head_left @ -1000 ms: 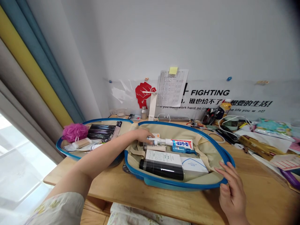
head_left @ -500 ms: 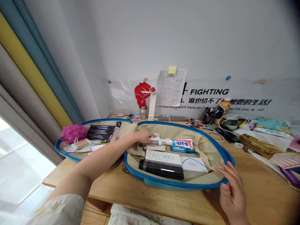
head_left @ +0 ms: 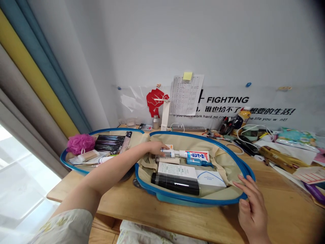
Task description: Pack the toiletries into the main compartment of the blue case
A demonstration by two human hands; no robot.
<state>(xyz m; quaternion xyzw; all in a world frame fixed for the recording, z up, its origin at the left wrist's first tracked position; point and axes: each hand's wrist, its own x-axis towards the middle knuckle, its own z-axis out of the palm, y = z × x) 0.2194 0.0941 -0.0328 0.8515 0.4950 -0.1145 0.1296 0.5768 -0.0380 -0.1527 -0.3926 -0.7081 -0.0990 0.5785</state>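
An open blue-rimmed toiletry case point(head_left: 193, 200) lies on the wooden desk. Its right half holds a white toothpaste tube point(head_left: 195, 156), a white box point(head_left: 177, 170), a black bottle point(head_left: 175, 183) and a blue item point(head_left: 199, 163). My left hand point(head_left: 154, 147) reaches into this half, fingers together on the cap end of the toothpaste tube, beside a small orange-and-white box. My right hand point(head_left: 251, 208) rests against the case's front right rim with its fingers spread. The left half point(head_left: 66, 162) holds a pink bath puff point(head_left: 80, 143) and dark flat packs point(head_left: 110, 143).
The right side of the desk is crowded with papers, cables, pens and a yellow-capped bottle point(head_left: 243, 117). A small silver bottle point(head_left: 155, 122) and a white lamp base point(head_left: 165, 117) stand at the wall. Curtains point(head_left: 38, 84) hang at left. The desk's front edge point(head_left: 165, 222) is close to me.
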